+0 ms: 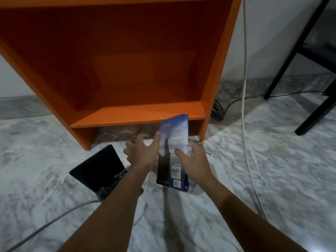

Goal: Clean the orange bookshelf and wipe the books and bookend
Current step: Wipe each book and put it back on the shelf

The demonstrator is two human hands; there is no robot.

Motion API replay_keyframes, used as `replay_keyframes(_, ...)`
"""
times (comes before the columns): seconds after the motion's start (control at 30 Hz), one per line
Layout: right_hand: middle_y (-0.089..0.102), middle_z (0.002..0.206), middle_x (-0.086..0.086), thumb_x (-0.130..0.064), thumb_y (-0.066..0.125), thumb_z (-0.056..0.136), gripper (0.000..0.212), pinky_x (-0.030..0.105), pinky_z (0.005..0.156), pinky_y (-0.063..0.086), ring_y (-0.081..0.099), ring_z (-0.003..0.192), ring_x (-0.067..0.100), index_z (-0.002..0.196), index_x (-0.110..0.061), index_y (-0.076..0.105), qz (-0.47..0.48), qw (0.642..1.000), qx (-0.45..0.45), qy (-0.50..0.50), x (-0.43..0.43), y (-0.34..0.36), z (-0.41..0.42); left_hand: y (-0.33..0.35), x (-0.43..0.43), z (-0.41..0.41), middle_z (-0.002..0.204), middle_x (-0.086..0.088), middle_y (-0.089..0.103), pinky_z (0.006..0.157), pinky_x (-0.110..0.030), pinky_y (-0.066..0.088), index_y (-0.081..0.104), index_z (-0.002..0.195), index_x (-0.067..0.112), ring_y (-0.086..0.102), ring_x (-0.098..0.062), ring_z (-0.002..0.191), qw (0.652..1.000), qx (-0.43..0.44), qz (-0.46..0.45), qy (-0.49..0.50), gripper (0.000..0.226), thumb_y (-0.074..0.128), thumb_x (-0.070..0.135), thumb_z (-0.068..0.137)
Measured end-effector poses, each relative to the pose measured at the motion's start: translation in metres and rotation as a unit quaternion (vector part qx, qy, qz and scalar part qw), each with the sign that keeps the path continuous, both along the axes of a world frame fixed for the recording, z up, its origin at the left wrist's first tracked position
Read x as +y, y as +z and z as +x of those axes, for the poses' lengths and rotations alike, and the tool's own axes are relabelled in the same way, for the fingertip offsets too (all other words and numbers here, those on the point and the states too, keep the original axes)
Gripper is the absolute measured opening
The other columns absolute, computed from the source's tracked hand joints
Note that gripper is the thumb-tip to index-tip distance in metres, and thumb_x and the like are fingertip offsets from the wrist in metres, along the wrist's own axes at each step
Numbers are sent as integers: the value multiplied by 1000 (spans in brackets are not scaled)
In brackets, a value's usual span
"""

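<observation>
We held the book (172, 135) upright in the air between our hands, low in front of the shelf (138, 113). Its top edge overlapped the front lip of the bottom board. The back cover faced us, blue with a dark lower part and barcodes near the bottom, and the spine was on the right.

Our right hand (194, 160) grasped the book. The thumb pressed on the cover and the fingers wrapped behind the spine. A white wad (190, 147) was crumpled between those fingers and the spine.

Our left hand (143, 153) was released. Only its thumb touched the book's left edge, and the fingers spread away to the left and closed on nothing.

The shelf stood on the marble floor (272, 160) against a pale wall (263, 42). The compartment we faced was bare orange inside.

The bookend (98, 166), black and speckled with pale marks, sat on the floor just left of our left forearm, near the shelf's left foot. One of its plates lay flat and the other was tilted up.

A white cable (244, 79) hung down right of the shelf and ran across the floor. A grey cable (54, 218) crossed the lower left. Black legs (291, 57) stood at the far right.
</observation>
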State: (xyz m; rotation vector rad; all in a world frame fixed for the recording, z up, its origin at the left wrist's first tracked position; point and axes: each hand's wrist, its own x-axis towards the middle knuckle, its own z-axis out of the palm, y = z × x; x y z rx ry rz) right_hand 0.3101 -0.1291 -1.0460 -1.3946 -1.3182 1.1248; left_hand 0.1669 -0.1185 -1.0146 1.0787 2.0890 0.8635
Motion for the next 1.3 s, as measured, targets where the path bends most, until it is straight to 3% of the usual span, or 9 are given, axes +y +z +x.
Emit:
replay_keyframes(0.17, 60, 85, -1, -22, 66, 90, 10, 32, 62, 52, 61, 72, 12, 96, -22, 58, 96, 989, -113, -9, -19, 2, -32, 28, 0, 14, 134, -3, 52, 100, -45, 47, 43, 136, 20, 55, -23, 120, 973, -164, 6, -161, 107, 62, 89, 57)
replay_keyframes(0.33, 54, 104, -5, -34, 61, 90, 44, 19, 69, 43, 54, 89, 10, 131, -19, 56, 262, 937, -229, 42, -29, 4, -62, 28, 2, -16, 87, -14, 70, 82, -42, 54, 64, 91, 7, 69, -31, 84, 979, -187, 67, -40, 59, 42, 61, 97)
replay_keyframes(0.43, 59, 102, -3, -40, 48, 96, 43, 25, 70, 47, 57, 90, 14, 130, -18, 61, 347, 893, -285, 37, -26, -6, -60, 32, -5, -34, 89, -12, 74, 76, -41, 58, 64, 98, 9, 72, -27, 79, 960, -278, 43, -5, 57, 44, 62, 95)
replay_keyframes(0.6, 55, 113, -1, -43, 35, 101, 42, 35, 72, 49, 57, 101, 20, 134, -25, 55, 153, 947, -265, -99, -4, -22, -36, 28, -10, -43, 73, -3, 72, 59, -32, 55, 62, 98, 16, 69, -19, 67, 941, -334, 47, -33, 34, 45, 45, 100)
replay_keyframes(0.67, 54, 116, -2, -41, 36, 103, 39, 35, 80, 48, 55, 106, 20, 133, -24, 55, 113, 959, -232, -117, 4, -23, -32, 23, -12, -46, 85, -6, 77, 73, -41, 59, 65, 104, 15, 73, -26, 82, 934, -353, 27, -52, 34, 45, 41, 102)
replay_keyframes(0.73, 53, 111, -4, -41, 33, 103, 39, 32, 80, 47, 52, 102, 15, 130, -25, 56, 189, 959, -209, -27, 6, -15, -37, 18, -14, -48, 103, -16, 75, 90, -51, 55, 67, 111, 7, 71, -36, 97, 929, -362, 0, -79, 35, 46, 34, 103)
replay_keyframes(0.87, 54, 105, 2, -28, 39, 100, 40, 20, 72, 40, 45, 93, 7, 133, -17, 60, 337, 894, -249, 159, 17, -2, -43, 18, -17, -51, 112, -32, 65, 90, -49, 52, 61, 119, -6, 63, -41, 97, 916, -371, -40, -145, 33, 52, 16, 97)
replay_keyframes(1.07, 57, 110, 7, -22, 44, 104, 31, 32, 76, 48, 59, 95, 23, 129, -15, 62, 193, 956, -220, 31, 53, -12, -25, 16, -18, -48, 96, -12, 75, 73, -37, 61, 65, 112, 6, 72, -23, 83, 923, -319, -43, -209, 19, 49, 6, 101)
replay_keyframes(1.3, 61, 98, 6, -22, 57, 96, 30, 16, 70, 44, 56, 83, 14, 122, -13, 67, 417, 873, -211, 137, 33, 7, -46, 25, -14, -51, 99, -25, 66, 81, -38, 54, 64, 102, -2, 63, -34, 89, 931, -253, -60, -256, 15, 49, -2, 98)
